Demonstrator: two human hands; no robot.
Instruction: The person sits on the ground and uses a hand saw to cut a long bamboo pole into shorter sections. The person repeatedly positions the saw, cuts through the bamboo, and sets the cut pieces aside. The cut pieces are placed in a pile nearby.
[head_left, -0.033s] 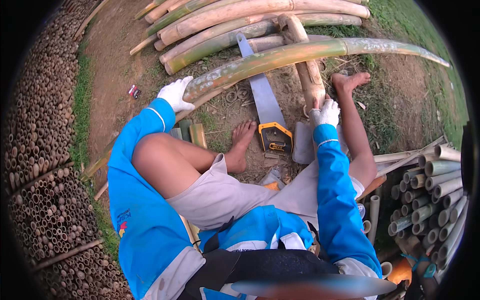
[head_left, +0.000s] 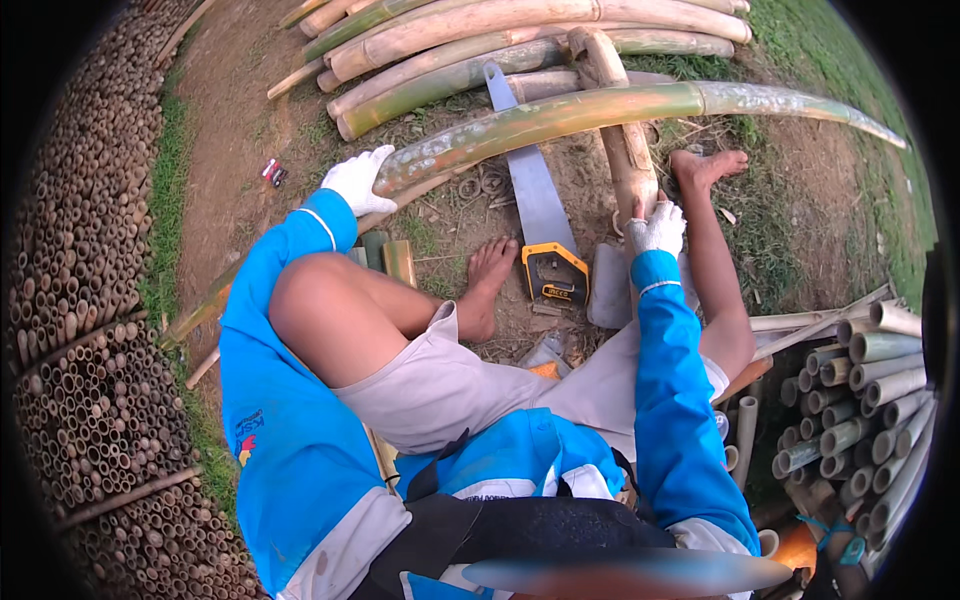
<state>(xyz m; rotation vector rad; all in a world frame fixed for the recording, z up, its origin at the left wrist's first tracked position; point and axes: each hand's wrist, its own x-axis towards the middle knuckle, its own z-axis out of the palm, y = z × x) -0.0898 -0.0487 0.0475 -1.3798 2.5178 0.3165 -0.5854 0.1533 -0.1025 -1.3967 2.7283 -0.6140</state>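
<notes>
A long, curved green-brown bamboo pole (head_left: 560, 113) lies crosswise in front of me. My left hand (head_left: 358, 183), in a white knitted glove, is closed around its cut left end. Under the pole runs a short, pale bamboo post (head_left: 628, 160), pointing away from me. My right hand (head_left: 657, 230), in a similar glove with bare fingertips, is closed on the near end of that post. Between my feet lies a handsaw (head_left: 555, 270) with a yellow and black handle; its blade passes beneath the long pole.
Several bamboo poles (head_left: 450, 85) lie stacked beyond. Cut bamboo stands in a large pile (head_left: 95, 400) at left, and more tubes (head_left: 860, 400) are bundled at right. Short offcuts (head_left: 398, 262) lie near my left knee. A small red packet (head_left: 273, 173) is on the dirt.
The whole view has shifted slightly, so things sit a little further right. Both hands keep their places on the bamboo.
</notes>
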